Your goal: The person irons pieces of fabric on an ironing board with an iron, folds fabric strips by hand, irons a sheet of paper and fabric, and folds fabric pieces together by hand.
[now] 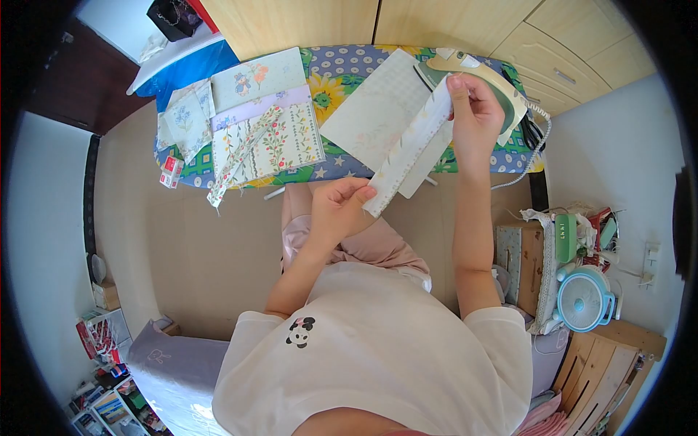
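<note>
A narrow white fabric strip (408, 152) with a faint print along its edge stretches diagonally in front of me. My left hand (342, 207) pinches its lower end between thumb and fingers. At the upper end, my right hand (476, 109) grips the strip with the thumb on top. Behind the strip, a large pale sheet of fabric or paper (367, 109) lies on the patterned ironing board cover (329, 98). A green and cream iron (512, 109) stands just beyond my right hand, which hides part of it.
Left on the board are floral fabric pieces (287, 134), a floral strip (243, 156), a folded printed cloth (185, 120) and a small red-and-white box (171, 171). The iron's coiled cord (542, 145) hangs off the right end. A light blue fan (584, 299) stands at right.
</note>
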`<state>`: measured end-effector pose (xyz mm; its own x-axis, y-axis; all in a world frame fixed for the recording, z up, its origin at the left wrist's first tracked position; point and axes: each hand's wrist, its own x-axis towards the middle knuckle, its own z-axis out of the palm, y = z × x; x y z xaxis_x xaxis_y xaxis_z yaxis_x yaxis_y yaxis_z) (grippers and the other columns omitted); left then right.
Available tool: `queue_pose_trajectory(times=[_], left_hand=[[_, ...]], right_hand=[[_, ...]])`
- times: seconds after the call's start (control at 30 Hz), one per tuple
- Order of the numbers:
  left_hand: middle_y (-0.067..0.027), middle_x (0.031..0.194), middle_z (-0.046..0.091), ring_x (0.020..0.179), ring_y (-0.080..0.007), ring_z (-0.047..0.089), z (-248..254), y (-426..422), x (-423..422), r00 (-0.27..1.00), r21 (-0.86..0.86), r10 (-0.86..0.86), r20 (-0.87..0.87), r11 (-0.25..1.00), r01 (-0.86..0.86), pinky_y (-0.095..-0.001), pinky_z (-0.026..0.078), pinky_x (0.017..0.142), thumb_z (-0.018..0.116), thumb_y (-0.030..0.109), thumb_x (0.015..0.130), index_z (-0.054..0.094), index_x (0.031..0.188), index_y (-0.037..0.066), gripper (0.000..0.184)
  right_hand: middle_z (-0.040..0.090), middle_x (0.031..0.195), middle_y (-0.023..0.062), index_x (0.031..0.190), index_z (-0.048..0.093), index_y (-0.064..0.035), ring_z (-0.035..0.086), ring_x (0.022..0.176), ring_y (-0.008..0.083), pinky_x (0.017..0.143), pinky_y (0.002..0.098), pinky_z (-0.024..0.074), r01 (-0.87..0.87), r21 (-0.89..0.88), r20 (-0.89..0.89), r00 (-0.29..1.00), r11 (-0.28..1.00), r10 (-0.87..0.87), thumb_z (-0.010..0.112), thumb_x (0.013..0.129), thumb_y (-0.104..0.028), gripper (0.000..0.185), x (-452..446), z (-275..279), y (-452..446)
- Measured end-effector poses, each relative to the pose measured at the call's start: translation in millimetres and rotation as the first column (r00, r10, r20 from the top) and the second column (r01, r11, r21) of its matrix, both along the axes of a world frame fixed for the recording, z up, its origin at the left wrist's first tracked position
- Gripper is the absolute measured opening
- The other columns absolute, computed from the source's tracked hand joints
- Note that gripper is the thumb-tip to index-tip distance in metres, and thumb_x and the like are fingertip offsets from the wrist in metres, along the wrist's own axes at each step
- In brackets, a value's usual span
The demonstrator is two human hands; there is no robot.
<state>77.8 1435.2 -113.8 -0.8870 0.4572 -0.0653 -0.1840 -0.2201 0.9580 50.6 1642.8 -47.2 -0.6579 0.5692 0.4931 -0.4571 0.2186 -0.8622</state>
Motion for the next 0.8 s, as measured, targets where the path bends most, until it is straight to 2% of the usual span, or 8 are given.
queue_pose_trajectory(times=[0.1, 0.23, 0.3, 0.53, 0.6, 0.63, 0.7, 0.8], left_hand=[[-0.0052, 0.083, 0.067, 0.073, -0.007, 0.059, -2.2, -4.4, -2.4, 0.999, -0.095, -0.038, -0.01, 0.995, 0.037, -0.0194, 0.045, 0.068, 0.062, 0.005, 0.085, 0.066, 0.089, -0.003, 0.01], [-0.0053, 0.084, 0.067, 0.074, -0.007, 0.059, 0.3, -6.1, -2.8, 0.995, -0.08, -0.081, 0.054, 0.993, 0.085, -0.0192, 0.045, 0.067, 0.062, 0.005, 0.085, 0.065, 0.089, -0.003, 0.01], [-0.0054, 0.084, 0.067, 0.075, -0.0073, 0.059, -3.5, -5.1, -2.7, 0.998, -0.02, -0.069, -0.016, 0.997, 0.068, -0.0193, 0.045, 0.069, 0.062, 0.004, 0.084, 0.065, 0.089, -0.003, 0.01], [-0.0052, 0.088, 0.066, 0.078, -0.0054, 0.057, -8.8, -10.7, -5.4, 0.988, -0.056, -0.153, -0.036, 0.987, 0.151, -0.0205, 0.045, 0.071, 0.061, 0.006, 0.085, 0.064, 0.093, -0.003, 0.012], [-0.0088, 0.1, 0.064, 0.089, -0.0091, 0.058, -10.9, -11.7, -11.3, 0.941, -0.109, -0.28, -0.187, 0.958, 0.264, -0.0236, 0.046, 0.079, 0.061, 0.006, 0.086, 0.062, 0.103, -0.004, 0.02], [-0.0088, 0.1, 0.064, 0.089, -0.0091, 0.058, -11.0, -10.1, -11.7, 0.941, -0.108, -0.283, -0.188, 0.958, 0.266, -0.0236, 0.046, 0.079, 0.061, 0.006, 0.086, 0.062, 0.103, -0.004, 0.02], [-0.0117, 0.112, 0.06, 0.101, -0.0134, 0.056, 3.3, -3.3, -11.6, 0.957, 0.132, -0.283, -0.064, 0.948, 0.289, -0.0272, 0.045, 0.086, 0.059, 0.005, 0.086, 0.056, 0.114, -0.005, 0.029], [-0.0135, 0.119, 0.057, 0.108, -0.0159, 0.054, 3.2, 11.4, -16.6, 0.972, 0.274, -0.232, -0.029, 0.933, 0.231, -0.0289, 0.044, 0.09, 0.058, 0.003, 0.087, 0.05, 0.121, -0.006, 0.036]], right_hand=[[0.06, 0.073, -0.002, 0.09, 0.064, 0.0004, 0.044, 0.055, 0.001, 0.047, 0.0161, 0.0337, 0.013, 0.008, 0.008, 1.0, 1.0, -0.013, 0.064, 0.087, -0.013, 0.014, 0.9, -0.9, 1.5], [0.058, 0.071, -0.0034, 0.09, 0.064, 0.0003, 0.042, 0.053, -0.0002, 0.045, 0.0157, 0.0312, 0.047, 0.028, 0.039, 0.998, 0.998, -0.048, 0.063, 0.087, -0.013, 0.013, 2.9, -0.3, 2.2], [0.057, 0.07, -0.0041, 0.089, 0.064, -0.0001, 0.042, 0.053, -0.0003, 0.045, 0.0157, 0.0308, 0.052, 0.02, 0.032, 0.998, 0.998, -0.053, 0.063, 0.087, -0.013, 0.013, 4.1, -0.9, 5.9], [0.055, 0.069, -0.0051, 0.089, 0.064, -0.0014, 0.04, 0.052, -0.0008, 0.045, 0.0156, 0.0302, 0.088, 0.067, 0.002, 0.996, 0.994, -0.088, 0.063, 0.087, -0.013, 0.012, 7.1, -5.3, 3.3], [0.057, 0.071, -0.0044, 0.089, 0.064, -0.0014, 0.041, 0.053, -0.0005, 0.045, 0.0156, 0.0316, 0.07, 0.08, 0.0, 0.998, 0.994, -0.071, 0.063, 0.087, -0.012, 0.011, 7.7, -4.1, -1.8], [0.058, 0.073, -0.0036, 0.09, 0.064, -0.0013, 0.042, 0.054, -0.0003, 0.046, 0.0156, 0.033, 0.052, 0.094, -0.001, 0.999, 0.994, -0.052, 0.063, 0.086, -0.012, 0.011, 8.8, -3.5, -5.8], [0.06, 0.075, -0.0016, 0.09, 0.064, -0.0012, 0.046, 0.056, 0.0012, 0.048, 0.0166, 0.0364, 0.02, 0.13, 0.028, 0.999, 0.991, -0.024, 0.063, 0.086, -0.012, 0.011, 12.3, -4.0, -15.7], [0.063, 0.079, 0.0025, 0.091, 0.064, -0.0007, 0.052, 0.062, 0.0045, 0.053, 0.019, 0.0425, -0.045, 0.188, 0.082, 0.996, 0.981, 0.03, 0.063, 0.085, -0.01, 0.011, 15.1, -4.8, -32.7]])
